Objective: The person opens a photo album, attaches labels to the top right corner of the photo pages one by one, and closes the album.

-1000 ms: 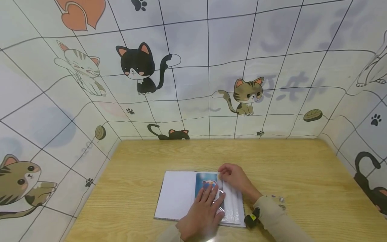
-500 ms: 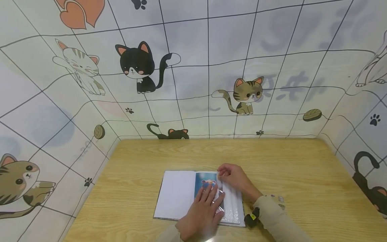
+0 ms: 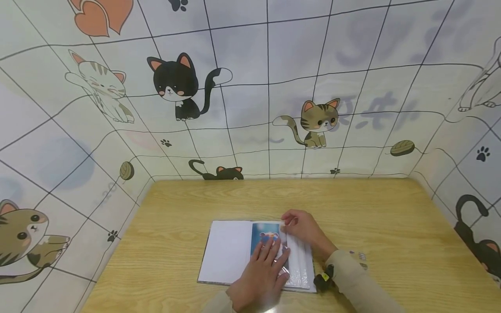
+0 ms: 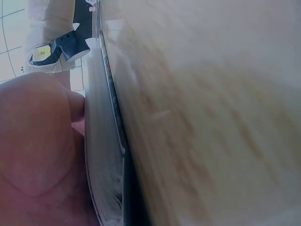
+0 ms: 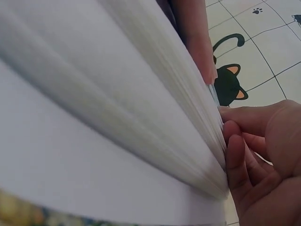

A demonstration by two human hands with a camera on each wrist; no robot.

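An album (image 3: pixel 225 250) lies open on the table, its plain white inner cover to the left. On the right side, a blue picture (image 3: pixel 258 232) with a small colourful figure shows in a glossy clear pocket. My left hand (image 3: pixel 261 269) lies flat with spread fingers over the picture's lower part, hiding much of it. At the top right corner of the picture, my right hand (image 3: pixel 305 230) pinches the edge of the page between thumb and curled fingers. The right wrist view shows a thick stack of white pages (image 5: pixel 155 84) beside those fingers.
A wooden table (image 3: pixel 176 208) carries the album, with cat-patterned walls (image 3: pixel 250 100) at the back and both sides. A small clear sheet with dark printed marks (image 3: pixel 363 261) lies right of the right sleeve. A black wrist camera (image 3: pixel 322 280) sits by the album's lower right corner.
Both hands hold nearly the same places on the album. The whole head view has shifted slightly.
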